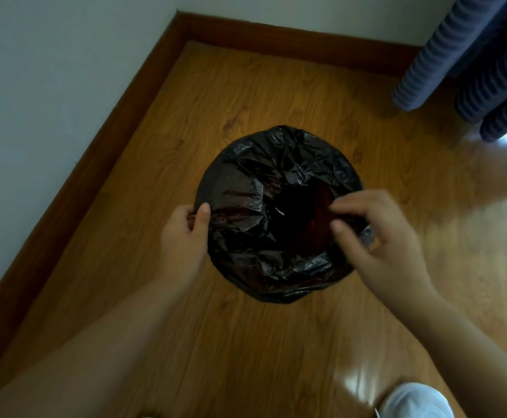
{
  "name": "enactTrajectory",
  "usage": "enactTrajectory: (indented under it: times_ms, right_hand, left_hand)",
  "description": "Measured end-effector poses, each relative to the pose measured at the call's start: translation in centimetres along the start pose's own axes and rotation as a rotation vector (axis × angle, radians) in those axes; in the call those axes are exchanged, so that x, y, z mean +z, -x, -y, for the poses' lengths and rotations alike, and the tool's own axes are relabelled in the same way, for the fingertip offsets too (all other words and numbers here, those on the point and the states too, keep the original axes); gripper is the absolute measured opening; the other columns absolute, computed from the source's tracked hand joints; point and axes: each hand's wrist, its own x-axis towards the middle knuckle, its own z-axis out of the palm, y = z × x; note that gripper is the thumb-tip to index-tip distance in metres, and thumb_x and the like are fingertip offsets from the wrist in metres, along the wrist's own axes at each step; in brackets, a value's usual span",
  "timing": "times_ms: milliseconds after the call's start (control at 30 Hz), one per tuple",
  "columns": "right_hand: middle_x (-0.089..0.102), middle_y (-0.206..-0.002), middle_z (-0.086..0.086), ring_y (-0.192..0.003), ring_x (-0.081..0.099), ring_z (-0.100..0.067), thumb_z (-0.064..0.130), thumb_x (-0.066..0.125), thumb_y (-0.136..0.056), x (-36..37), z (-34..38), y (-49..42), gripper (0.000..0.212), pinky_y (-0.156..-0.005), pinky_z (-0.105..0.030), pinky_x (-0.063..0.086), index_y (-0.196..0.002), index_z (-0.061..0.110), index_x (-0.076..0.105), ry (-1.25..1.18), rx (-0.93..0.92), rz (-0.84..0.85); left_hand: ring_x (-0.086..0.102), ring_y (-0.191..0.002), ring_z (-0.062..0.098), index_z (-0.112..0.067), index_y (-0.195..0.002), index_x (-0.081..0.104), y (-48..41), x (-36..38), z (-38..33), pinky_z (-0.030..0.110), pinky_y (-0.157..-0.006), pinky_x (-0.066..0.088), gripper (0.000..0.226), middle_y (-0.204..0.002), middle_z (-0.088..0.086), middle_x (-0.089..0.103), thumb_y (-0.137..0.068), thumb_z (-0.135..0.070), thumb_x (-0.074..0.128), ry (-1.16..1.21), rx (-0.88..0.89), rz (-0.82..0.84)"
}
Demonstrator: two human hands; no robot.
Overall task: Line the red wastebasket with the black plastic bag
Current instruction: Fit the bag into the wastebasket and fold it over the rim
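The floor (276, 86) beyond the fingers (348, 203) lies bare up to the baseboard (276, 33) and wall (50, 86), which close off the far and left sides. Far right of the fingers the hanging curtain (472, 55) blocks the corner. Between both hands the black plastic bag (261, 206) gapes open, its depth too dark to judge. A white shoe (415, 401) sits behind the right hand (379, 233).

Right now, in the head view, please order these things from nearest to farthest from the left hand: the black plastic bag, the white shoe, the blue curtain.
1. black plastic bag: touching the left hand, at centre.
2. white shoe: bottom right, on the floor.
3. blue curtain: top right corner.
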Motion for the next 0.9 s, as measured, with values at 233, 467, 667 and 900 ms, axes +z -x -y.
enactTrajectory:
  times_ms: [233, 467, 667, 900]
  right_hand:
    - [0.061, -0.095, -0.008, -0.088, 0.058, -0.022, 0.032, 0.064, -0.078, 1.4, 0.2, 2.6, 0.031, -0.077, -0.041, 0.049, -0.097, 0.008, 0.066, 0.190, -0.185, 0.345]
    - [0.062, -0.087, -0.009, -0.079, 0.058, -0.023, 0.034, 0.054, -0.083, 1.8, -0.8, 2.7, 0.029, -0.072, -0.034, 0.046, -0.088, 0.009, 0.069, 0.324, -0.237, 0.345]
    - [0.063, -0.086, -0.011, -0.081, 0.058, -0.025, 0.041, 0.045, -0.084, 1.7, -1.2, 2.5, 0.041, -0.079, -0.028, 0.035, -0.089, 0.008, 0.069, 0.391, -0.190, 0.323]
    - [0.062, -0.090, -0.009, -0.090, 0.053, -0.020, 0.048, 0.049, -0.078, 0.4, -2.4, 2.5, 0.045, -0.086, -0.029, 0.034, -0.093, 0.010, 0.069, 0.425, -0.206, 0.345]
  left_hand:
    - [0.055, -0.092, 0.011, -0.020, -0.128, 0.042, 2.4, -2.7, -0.2, 0.029, -0.070, 0.043, 0.057, -0.110, -0.002, 0.053, -0.087, -0.059, 0.037, -0.307, 0.101, 0.063]
    - [0.054, -0.098, 0.016, -0.010, -0.102, 0.064, 4.6, -1.5, -2.2, 0.030, -0.084, 0.038, 0.033, -0.100, 0.004, 0.063, -0.087, -0.036, 0.049, -0.519, 0.885, 0.370]
    - [0.056, -0.084, 0.016, -0.009, -0.095, 0.067, 5.5, 1.2, -1.9, 0.026, -0.076, 0.033, 0.034, -0.089, 0.002, 0.066, -0.082, -0.036, 0.051, -0.558, 0.882, 0.506]
    - [0.061, -0.076, 0.016, -0.012, -0.086, 0.069, 4.6, 0.8, -0.9, 0.027, -0.075, 0.032, 0.014, -0.081, -0.001, 0.067, -0.074, -0.019, 0.065, -0.581, 0.875, 0.467]
